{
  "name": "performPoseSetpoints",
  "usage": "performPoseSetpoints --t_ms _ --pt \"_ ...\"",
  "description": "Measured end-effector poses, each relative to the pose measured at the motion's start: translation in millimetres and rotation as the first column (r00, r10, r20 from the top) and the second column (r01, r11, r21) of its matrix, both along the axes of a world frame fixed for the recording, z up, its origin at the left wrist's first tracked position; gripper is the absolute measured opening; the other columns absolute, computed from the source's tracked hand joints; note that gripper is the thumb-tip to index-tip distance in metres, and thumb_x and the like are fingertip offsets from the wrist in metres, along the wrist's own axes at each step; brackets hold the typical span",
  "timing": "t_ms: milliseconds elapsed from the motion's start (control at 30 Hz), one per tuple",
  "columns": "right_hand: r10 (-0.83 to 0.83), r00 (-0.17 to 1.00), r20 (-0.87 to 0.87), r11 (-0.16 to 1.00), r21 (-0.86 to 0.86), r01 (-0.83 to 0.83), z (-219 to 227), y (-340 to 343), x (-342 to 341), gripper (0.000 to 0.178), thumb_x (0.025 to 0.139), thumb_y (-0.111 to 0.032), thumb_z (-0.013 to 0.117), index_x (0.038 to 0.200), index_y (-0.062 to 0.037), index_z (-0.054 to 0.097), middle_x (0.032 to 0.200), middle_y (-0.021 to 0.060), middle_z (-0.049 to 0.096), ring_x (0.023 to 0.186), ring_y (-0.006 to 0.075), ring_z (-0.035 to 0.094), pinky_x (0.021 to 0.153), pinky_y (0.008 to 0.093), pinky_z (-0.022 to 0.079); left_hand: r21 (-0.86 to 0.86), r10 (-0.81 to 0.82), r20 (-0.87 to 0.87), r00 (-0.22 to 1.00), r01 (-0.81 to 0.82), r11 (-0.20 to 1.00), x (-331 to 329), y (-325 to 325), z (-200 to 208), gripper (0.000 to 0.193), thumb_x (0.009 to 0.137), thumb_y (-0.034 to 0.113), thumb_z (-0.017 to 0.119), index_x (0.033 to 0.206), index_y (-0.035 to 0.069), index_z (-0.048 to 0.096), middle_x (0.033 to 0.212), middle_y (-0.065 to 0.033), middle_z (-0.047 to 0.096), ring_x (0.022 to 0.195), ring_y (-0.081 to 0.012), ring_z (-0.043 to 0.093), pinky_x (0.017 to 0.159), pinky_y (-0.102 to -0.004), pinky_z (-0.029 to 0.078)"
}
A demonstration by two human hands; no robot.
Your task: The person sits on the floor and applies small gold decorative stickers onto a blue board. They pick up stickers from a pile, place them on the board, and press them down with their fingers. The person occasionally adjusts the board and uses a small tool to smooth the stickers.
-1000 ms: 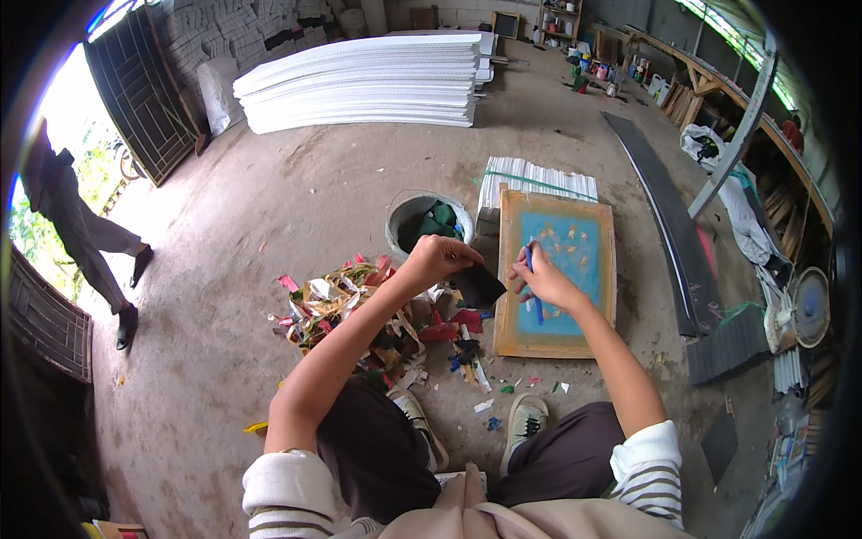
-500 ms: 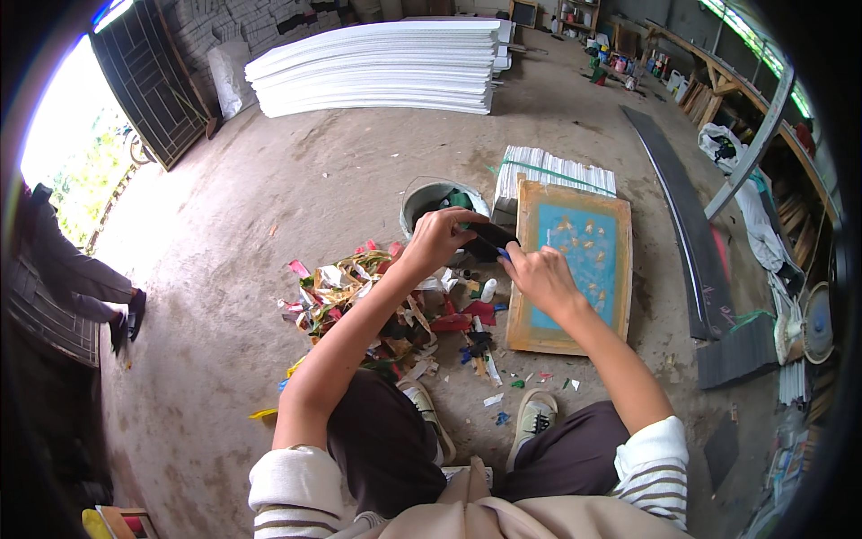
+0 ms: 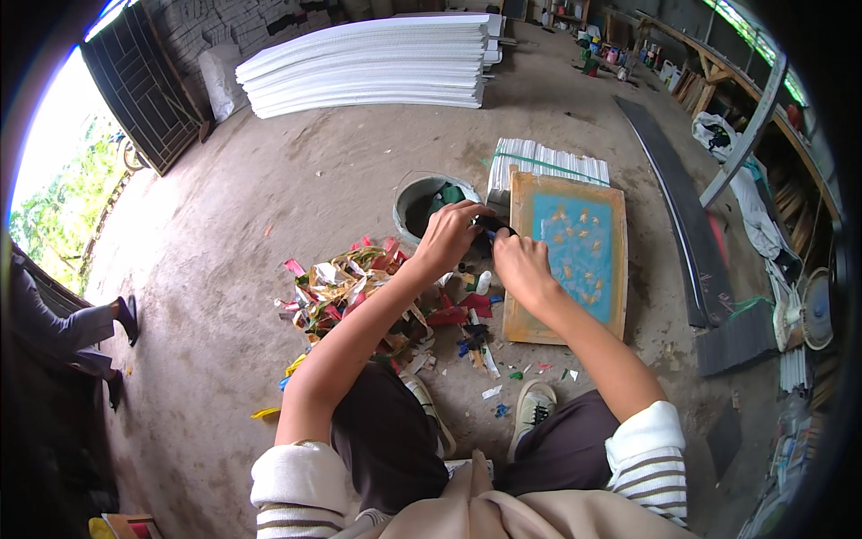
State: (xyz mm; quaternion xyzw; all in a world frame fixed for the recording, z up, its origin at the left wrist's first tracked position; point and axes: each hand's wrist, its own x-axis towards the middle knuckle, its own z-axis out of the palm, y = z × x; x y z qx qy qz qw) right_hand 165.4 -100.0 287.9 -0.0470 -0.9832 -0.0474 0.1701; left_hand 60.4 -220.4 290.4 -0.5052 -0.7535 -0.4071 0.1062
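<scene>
My left hand and my right hand meet over the floor, both closed on a small dark object held between them; what it is I cannot tell. Just right of the hands lies a wooden frame with a blue screen bearing small yellow marks. Behind the hands stands a round grey bucket with dark green contents. Under my left forearm spreads a heap of coloured paper scraps.
A bundle of white sheets lies behind the frame. A large stack of white boards sits at the back. A long dark plank runs along the right. Another person's legs stand at the left edge by the gate.
My right hand has left the blue screen and joined my left hand at the frame's top left corner. My view has shifted closer, and the person at left moved toward the edge.
</scene>
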Motion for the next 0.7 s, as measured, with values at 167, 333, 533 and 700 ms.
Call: performPoseSetpoints --t_ms 167,333,533,700 --pt "0.001 1.0 0.019 0.984 -0.177 0.002 -11.6 12.2 -5.8 0.012 0.081 -0.007 0.056 0.075 -0.003 0.066 0.073 0.0185 0.068 0.074 0.0312 0.07 0.062 0.0408 0.055 -0.141 -0.005 0.017 1.0 0.008 0.99 8.6 15.0 -5.8 0.031 0.075 -0.004 0.059 0.104 0.001 0.066 0.105 -0.0151 0.064 0.096 -0.0347 0.061 0.082 -0.0399 0.049" --pt "-0.014 0.99 0.141 0.951 -0.305 0.057 -19.8 16.0 -2.2 0.017 0.081 -0.009 0.054 0.077 -0.0021 0.069 0.076 0.0204 0.068 0.077 0.0339 0.069 0.066 0.0428 0.055 -0.141 -0.001 0.129 0.992 0.019 0.99 2.1 9.1 -7.2 0.037 0.073 -0.004 0.059 0.109 0.001 0.064 0.108 -0.0162 0.063 0.099 -0.036 0.061 0.084 -0.0406 0.049" --pt "-0.018 0.984 0.179 0.961 -0.27 0.067 -36.2 25.2 -4.4 0.018 0.081 -0.011 0.053 0.079 -0.0024 0.07 0.082 0.0207 0.069 0.081 0.0351 0.069 0.069 0.0439 0.054 -0.162 -0.037 0.117 0.992 0.056 0.985 4.8 14.6 -18.8 0.04 0.074 -0.003 0.061 0.113 0.004 0.063 0.109 -0.0144 0.063 0.096 -0.0344 0.062 0.082 -0.0399 0.05" --pt "0.036 0.923 0.383 0.96 -0.269 0.074 -49.4 40.5 6.6 0.017 0.078 -0.005 0.052 0.081 0.0029 0.067 0.083 0.024 0.067 0.082 0.0417 0.066 0.071 0.0531 0.048 -0.195 0.001 0.154 0.988 0.029 0.98 -13.5 -6.6 -24.5 0.043 0.072 -0.004 0.065 0.113 0.007 0.065 0.112 -0.0116 0.063 0.094 -0.0268 0.064 0.079 -0.0367 0.051"
